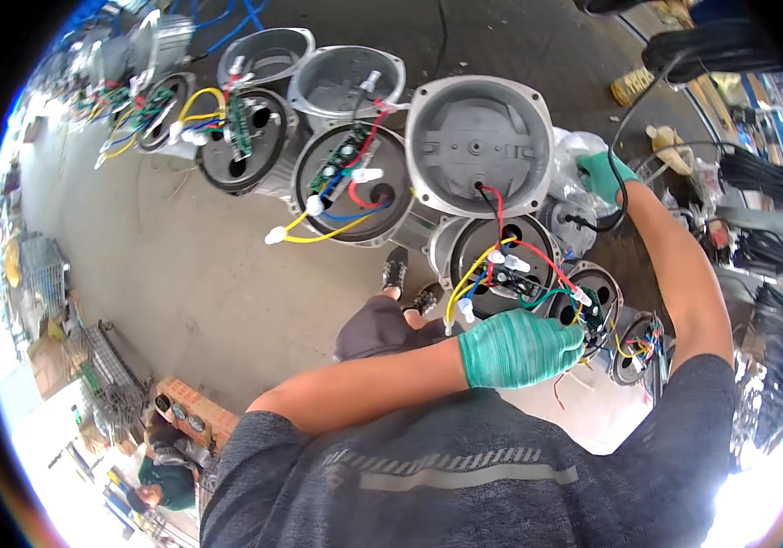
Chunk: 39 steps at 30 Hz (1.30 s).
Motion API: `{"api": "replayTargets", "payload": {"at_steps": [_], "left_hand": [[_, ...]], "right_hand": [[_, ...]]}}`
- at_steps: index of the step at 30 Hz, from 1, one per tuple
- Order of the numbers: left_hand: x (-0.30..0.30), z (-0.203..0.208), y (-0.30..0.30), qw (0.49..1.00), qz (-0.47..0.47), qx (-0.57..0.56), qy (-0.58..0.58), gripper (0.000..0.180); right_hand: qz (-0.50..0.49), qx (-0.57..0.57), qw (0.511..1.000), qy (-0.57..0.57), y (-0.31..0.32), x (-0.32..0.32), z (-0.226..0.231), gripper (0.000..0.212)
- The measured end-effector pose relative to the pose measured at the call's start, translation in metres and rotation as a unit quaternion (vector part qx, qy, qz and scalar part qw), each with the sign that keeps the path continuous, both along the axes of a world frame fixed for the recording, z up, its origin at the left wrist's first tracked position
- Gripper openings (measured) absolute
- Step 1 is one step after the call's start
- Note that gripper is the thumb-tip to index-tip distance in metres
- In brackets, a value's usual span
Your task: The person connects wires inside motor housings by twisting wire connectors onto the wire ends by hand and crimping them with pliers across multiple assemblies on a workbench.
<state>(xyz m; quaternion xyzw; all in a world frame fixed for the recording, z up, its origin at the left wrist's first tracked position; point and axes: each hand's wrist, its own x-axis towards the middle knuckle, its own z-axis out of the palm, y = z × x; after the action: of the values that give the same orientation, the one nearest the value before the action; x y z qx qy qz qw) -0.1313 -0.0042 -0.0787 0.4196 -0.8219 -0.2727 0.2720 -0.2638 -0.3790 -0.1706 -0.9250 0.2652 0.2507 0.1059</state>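
Note:
My left hand (521,349), in a green knit glove, is closed at the edge of a small round metal housing (603,290) with a circuit board and coloured wires; its fingertips are hidden. Just beyond it is a larger round black-faced housing (478,245) with yellow, red and blue wires and white caps. Stretched out at the right, my right hand (607,176), also gloved, is closed beside a clear plastic bag (576,157); what it holds is hidden. A black cable (625,137) runs past it. An open grey square-flanged metal casing (478,151) stands between the hands and the far side.
Several more wired housings (391,196) and open casings (347,80) line up to the left. Bundles of black cable (770,178) hang at the right. A yellow roll (630,87) lies on the floor. Another person (168,482) is at lower left near an orange box (198,409).

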Motion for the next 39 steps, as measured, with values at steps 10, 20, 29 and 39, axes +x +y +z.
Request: {"api": "replayTargets", "payload": {"at_steps": [10, 20, 29, 39], "left_hand": [[-0.007, -0.004, 0.002, 0.988, 0.07, -0.139, 0.011, 0.024], [-0.009, -0.003, 0.003, 0.967, 0.166, -0.179, 0.07, 0.023], [-0.015, -0.004, 0.001, 0.976, 0.15, -0.125, 0.092, 0.019], [-0.015, 0.003, 0.0, 0.98, 0.136, -0.119, 0.081, 0.016]], "right_hand": [[-0.052, -0.102, 0.989, -0.093, 0.001, -0.028, 0.078, 0.043], [-0.301, 0.113, 0.853, -0.41, 0.175, -0.111, 0.258, 0.019], [-0.343, 0.102, 0.701, -0.617, 0.364, -0.131, 0.185, 0.017], [-0.476, 0.036, 0.66, -0.58, 0.386, -0.082, 0.144, 0.016]]}}
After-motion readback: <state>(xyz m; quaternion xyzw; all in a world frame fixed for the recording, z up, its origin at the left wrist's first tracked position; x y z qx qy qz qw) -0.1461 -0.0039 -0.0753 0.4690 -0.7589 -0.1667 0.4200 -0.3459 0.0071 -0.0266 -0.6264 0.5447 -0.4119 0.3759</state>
